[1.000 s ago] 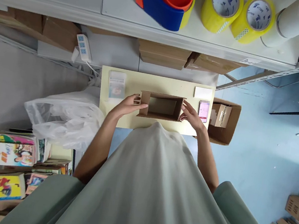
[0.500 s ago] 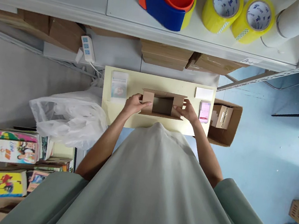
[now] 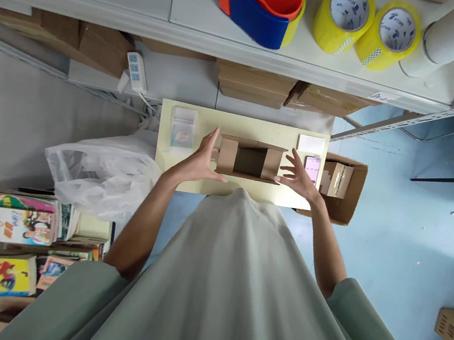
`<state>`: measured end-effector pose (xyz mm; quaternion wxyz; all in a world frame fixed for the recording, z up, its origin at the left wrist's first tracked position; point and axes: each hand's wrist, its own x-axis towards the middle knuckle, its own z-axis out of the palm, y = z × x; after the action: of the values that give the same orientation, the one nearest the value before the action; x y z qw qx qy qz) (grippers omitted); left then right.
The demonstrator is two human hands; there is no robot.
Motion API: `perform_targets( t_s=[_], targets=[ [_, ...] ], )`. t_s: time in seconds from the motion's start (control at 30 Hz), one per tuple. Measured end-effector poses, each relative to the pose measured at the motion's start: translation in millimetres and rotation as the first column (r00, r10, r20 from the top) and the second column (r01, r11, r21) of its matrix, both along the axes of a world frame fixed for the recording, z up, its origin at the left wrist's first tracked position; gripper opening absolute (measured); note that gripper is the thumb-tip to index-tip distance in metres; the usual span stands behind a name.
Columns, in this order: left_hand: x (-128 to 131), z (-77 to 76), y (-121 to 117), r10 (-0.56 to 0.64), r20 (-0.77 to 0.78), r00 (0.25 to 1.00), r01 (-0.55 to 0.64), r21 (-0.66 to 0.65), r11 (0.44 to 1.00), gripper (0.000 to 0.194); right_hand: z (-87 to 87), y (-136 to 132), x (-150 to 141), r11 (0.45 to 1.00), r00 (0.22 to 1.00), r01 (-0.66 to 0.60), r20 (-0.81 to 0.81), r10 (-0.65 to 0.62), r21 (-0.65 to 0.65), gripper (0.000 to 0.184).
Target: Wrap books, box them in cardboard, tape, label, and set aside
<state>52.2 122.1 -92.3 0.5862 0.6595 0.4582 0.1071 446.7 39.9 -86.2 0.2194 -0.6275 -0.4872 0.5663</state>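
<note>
A small brown cardboard box [image 3: 227, 156] sits on the cream tabletop [image 3: 199, 186], its top uncovered and its dark inside facing up. At its left end is my left hand [image 3: 197, 160], thumb and fingers spread wide. My right hand [image 3: 300, 176] is at the box's right end, fingers also spread, thumb close to the near right corner. Neither hand grips the box; whether a fingertip touches it I cannot tell. A phone [image 3: 311, 168] with a pink screen lies just beyond my right hand, partly covered by it.
A plastic-wrapped packet [image 3: 183, 128] lies at the table's left, a white box [image 3: 311, 144] at its right. An open carton [image 3: 351, 201] stands right of the table, white plastic bags [image 3: 102, 175] left. Above, a shelf holds a tape dispenser [image 3: 257, 14] and tape rolls [image 3: 346, 9].
Both hands have let go of the box's end flaps and moved outward, their fingers opening wide. The box stays in nearly the same place.
</note>
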Motion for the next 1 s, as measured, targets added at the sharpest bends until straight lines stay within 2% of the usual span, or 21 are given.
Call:
perform_targets(
  t_s=[0.07,0.13,0.3,0.4,0.53,0.67,0.8,1.0],
  targets=[
    [5,5.1,7,-0.019,-0.037,0.999,0.021,0.055,0.998,0.158,0.8,4,-3,0.998,0.998,-0.057,0.009,0.057,0.034,0.165],
    [10,10.7,12,-0.029,-0.076,0.997,0.036,0.091,0.995,0.145,3.5,7,-7,0.994,0.996,-0.079,0.038,0.077,0.070,0.164],
    [14,18.2,13,0.049,-0.163,0.985,-0.022,0.167,0.986,0.118,15.2,10,-11,0.990,0.991,-0.061,0.126,0.045,0.126,0.127],
    [21,12.0,12,0.103,-0.186,0.977,-0.058,0.232,0.971,0.097,13.9,12,-13,0.986,0.980,-0.029,0.201,-0.005,0.167,0.102],
    [34,-1.2,15,0.174,-0.210,0.962,-0.091,0.354,0.931,0.068,1.8,22,-19,0.975,0.965,-0.015,0.259,-0.045,0.222,0.074],
    [37,-5.6,12,0.185,-0.204,0.961,-0.094,0.389,0.916,0.069,-4.5,26,-23,0.961,0.958,-0.035,0.283,-0.047,0.275,0.065],
    [33,-5.3,5,0.141,-0.167,0.976,-0.062,0.410,0.910,0.076,-3.5,19,-25,0.957,0.945,-0.090,0.328,-0.006,0.277,0.068],
    [33,-13.2,2,0.114,-0.212,0.971,-0.012,0.429,0.903,0.073,-10.2,2,-32,0.963,0.911,-0.140,0.411,0.035,0.228,0.076]
  ],
)
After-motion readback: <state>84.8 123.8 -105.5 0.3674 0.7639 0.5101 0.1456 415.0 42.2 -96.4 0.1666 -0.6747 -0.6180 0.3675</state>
